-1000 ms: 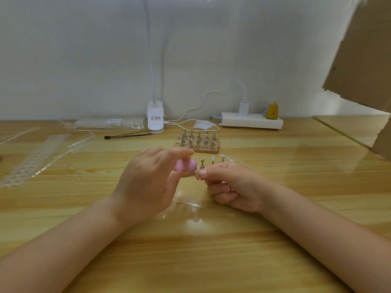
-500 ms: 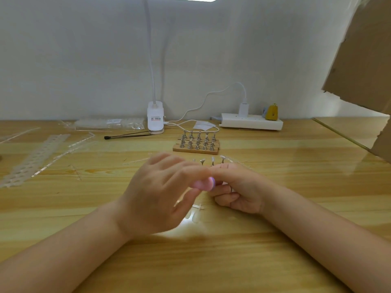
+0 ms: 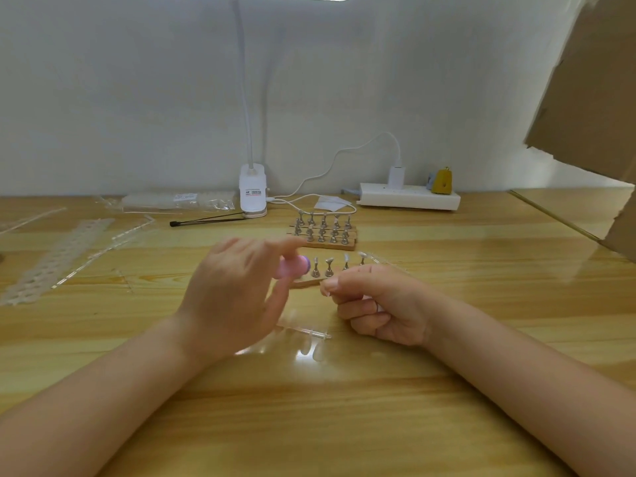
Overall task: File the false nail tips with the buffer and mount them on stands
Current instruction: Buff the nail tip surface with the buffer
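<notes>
My left hand (image 3: 234, 297) holds a pink buffer block (image 3: 292, 267) between thumb and fingers, raised just left of a row of small metal stands (image 3: 328, 268) on a wooden strip. My right hand (image 3: 375, 301) is curled, its thumb and forefinger pinching a small clear false nail tip (image 3: 327, 292) that is barely visible. Buffer and tip are a short gap apart. A few stands in the near row carry clear tips (image 3: 346, 258). Behind them stands a wooden base with several bare metal stands (image 3: 323, 230).
A clear plastic strip (image 3: 304, 330) lies on the wooden table (image 3: 344, 407) below my hands. Clear nail strips (image 3: 58, 259) lie far left. A lamp base (image 3: 253, 194), black tweezers (image 3: 210, 221), a bag of tips (image 3: 179, 200) and a power strip (image 3: 409, 199) line the back. Cardboard (image 3: 592, 84) hangs at the right.
My left hand has swung the buffer back up and to the left, away from my right fingertips, after pressing against them half a second ago. My right hand has stayed nearly still.
</notes>
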Action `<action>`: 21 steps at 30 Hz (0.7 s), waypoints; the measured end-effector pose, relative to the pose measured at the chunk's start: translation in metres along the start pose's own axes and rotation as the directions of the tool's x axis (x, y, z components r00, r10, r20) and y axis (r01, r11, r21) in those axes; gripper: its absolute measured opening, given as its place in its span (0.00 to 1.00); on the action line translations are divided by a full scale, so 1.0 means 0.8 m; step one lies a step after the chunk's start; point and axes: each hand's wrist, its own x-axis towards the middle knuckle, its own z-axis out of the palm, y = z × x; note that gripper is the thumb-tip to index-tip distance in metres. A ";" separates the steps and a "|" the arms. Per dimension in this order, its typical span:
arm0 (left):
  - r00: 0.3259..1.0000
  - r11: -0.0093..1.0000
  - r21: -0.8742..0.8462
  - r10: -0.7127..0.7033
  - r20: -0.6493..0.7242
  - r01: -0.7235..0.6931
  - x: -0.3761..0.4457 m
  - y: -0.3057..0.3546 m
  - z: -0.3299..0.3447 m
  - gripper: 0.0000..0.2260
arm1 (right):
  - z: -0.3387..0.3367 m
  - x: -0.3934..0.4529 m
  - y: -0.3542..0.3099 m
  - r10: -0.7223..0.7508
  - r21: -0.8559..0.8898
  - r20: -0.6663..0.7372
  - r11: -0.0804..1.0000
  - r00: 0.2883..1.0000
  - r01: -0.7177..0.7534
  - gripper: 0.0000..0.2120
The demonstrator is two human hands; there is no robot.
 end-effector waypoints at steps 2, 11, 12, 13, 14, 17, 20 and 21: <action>0.995 0.992 -0.080 0.095 -0.018 -0.096 0.001 0.011 0.002 0.16 | -0.001 0.000 0.001 0.001 0.000 -0.004 1.000 1.000 -0.001 0.03; 1.000 0.999 -0.037 0.018 -0.015 -0.019 0.001 0.004 0.001 0.17 | -0.003 0.000 0.001 0.003 0.023 -0.016 1.000 1.000 -0.002 0.03; 0.996 0.993 -0.075 0.086 -0.005 -0.086 0.001 0.012 0.004 0.16 | -0.003 0.000 0.002 0.003 0.015 -0.020 1.000 1.000 -0.002 0.05; 0.989 0.984 -0.100 0.148 0.013 -0.146 0.001 0.019 0.005 0.14 | -0.004 0.000 0.002 0.005 0.003 -0.022 1.000 1.000 -0.005 0.07; 0.984 0.980 -0.099 0.174 0.029 -0.170 0.001 0.021 0.006 0.14 | -0.005 0.001 0.002 0.008 -0.006 -0.019 1.000 1.000 -0.008 0.08; 1.000 1.000 -0.001 0.018 0.011 -0.018 0.001 0.004 0.001 0.18 | -0.003 0.000 0.000 0.013 -0.005 0.006 1.000 1.000 -0.013 0.03; 1.000 0.998 -0.053 0.028 0.007 -0.028 -0.001 0.003 0.002 0.20 | -0.004 0.000 0.001 0.004 -0.006 0.002 1.000 1.000 -0.004 0.04; 0.996 0.991 -0.104 0.088 0.030 -0.085 -0.002 0.010 0.005 0.18 | -0.005 0.000 0.002 0.002 -0.006 -0.007 1.000 1.000 -0.002 0.06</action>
